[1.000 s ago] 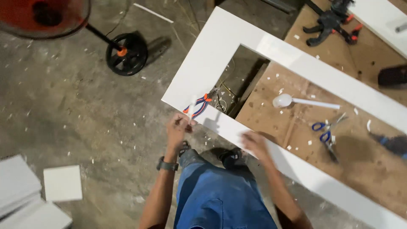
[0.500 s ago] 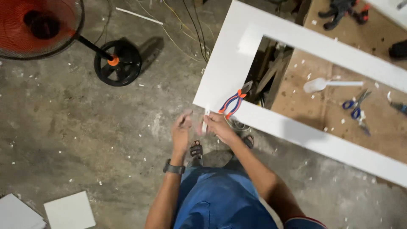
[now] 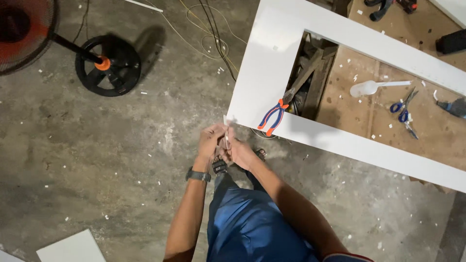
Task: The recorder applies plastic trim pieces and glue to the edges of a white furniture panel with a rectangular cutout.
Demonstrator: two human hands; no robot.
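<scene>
My left hand [image 3: 211, 140] and my right hand [image 3: 239, 151] are together just off the near corner of a white rectangular frame [image 3: 264, 77]. Both pinch a small thin white strip [image 3: 225, 131] that stands upright between the fingers. A watch sits on my left wrist. Pliers with orange and blue handles [image 3: 274, 115] lie on the frame's corner, a little to the right of my hands.
Inside the frame, a wooden board [image 3: 378, 121] carries a white spoon [image 3: 374, 87], blue-handled scissors [image 3: 403, 109] and white chips. A fan's black round base [image 3: 109, 65] and cables [image 3: 213, 39] lie on the concrete floor. White panels [image 3: 73, 247] rest bottom left.
My right hand left the frame's lower rail and joined the left at the corner. Both hands now hold the small white strip. The view shifted, so the frame sits further right.
</scene>
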